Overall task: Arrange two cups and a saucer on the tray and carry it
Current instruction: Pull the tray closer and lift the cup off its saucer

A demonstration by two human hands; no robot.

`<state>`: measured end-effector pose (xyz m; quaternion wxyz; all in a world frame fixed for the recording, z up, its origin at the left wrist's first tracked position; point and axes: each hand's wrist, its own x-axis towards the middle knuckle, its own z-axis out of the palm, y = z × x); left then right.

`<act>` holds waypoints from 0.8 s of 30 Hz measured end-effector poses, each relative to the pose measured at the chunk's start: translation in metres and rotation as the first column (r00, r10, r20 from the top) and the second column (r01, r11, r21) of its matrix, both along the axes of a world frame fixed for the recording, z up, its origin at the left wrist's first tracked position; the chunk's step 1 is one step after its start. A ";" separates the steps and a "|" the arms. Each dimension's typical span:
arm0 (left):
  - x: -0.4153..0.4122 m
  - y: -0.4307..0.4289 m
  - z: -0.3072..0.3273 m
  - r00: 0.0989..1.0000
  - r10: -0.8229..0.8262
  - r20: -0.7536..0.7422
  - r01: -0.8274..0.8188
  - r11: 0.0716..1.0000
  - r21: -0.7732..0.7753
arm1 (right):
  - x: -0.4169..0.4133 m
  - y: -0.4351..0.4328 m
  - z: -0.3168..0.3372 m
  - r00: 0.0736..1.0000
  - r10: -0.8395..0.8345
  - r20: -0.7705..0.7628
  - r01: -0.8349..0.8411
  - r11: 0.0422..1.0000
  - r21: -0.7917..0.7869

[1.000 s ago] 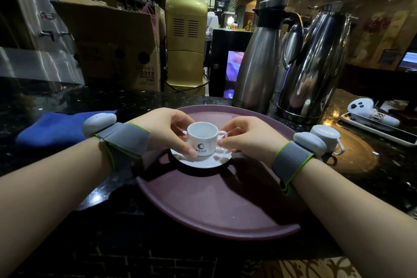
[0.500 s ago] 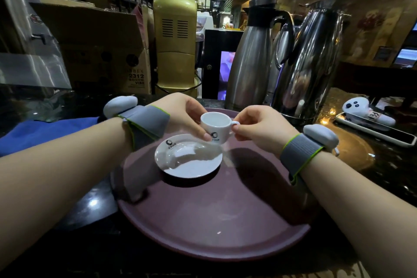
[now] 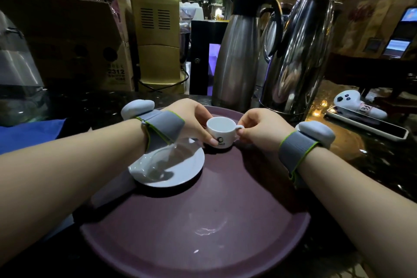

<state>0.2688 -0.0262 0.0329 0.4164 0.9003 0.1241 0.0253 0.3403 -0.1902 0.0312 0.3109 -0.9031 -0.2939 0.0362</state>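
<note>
The round plum-coloured plastic tray (image 3: 203,228) lies on the dark speckled stone worktop (image 3: 372,165) and fills the near part of the view, its nearest stretch bare. Farther in, on its left half, sits the white ceramic saucer (image 3: 180,165), empty and partly hidden by the left forearm. Just beyond the saucer's far right edge is the small white ceramic cup with a dark logo (image 3: 220,132), upright, with its base at or just above the tray surface; whether it has touched down cannot be told. The left hand (image 3: 191,119) curls round the cup's left side, thumb tip pressed near the logo, and the right hand (image 3: 261,128) pinches the small handle between thumb and forefinger. Each grip is closed on the cup, only as wide as the part it holds. To do this step well, I judge the cup should be lowered straight down and level, clear of the saucer's rim so that nothing tips, and the left fingers should let go before the handle pinch does. A second cup is not visible, so the arrangement looks unfinished. Behind the tray stand two tall stainless steel jugs (image 3: 234,52), with a white game controller (image 3: 352,101) well apart to the right.
</note>
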 end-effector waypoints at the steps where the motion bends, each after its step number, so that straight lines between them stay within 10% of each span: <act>1: 0.000 0.000 0.000 1.000 0.006 0.000 -0.006 1.000 -0.003 | 0.000 0.001 -0.001 1.000 -0.005 0.005 0.005 1.000 -0.015; 14: -0.008 -0.006 0.001 1.000 -0.013 0.009 0.013 0.999 0.046 | -0.012 -0.004 0.003 0.998 -0.038 -0.042 0.036 0.998 -0.042; 24: 0.000 -0.052 0.032 0.944 0.003 0.330 0.007 1.000 -0.028 | -0.012 -0.044 0.015 0.987 -0.118 0.107 0.112 0.992 0.054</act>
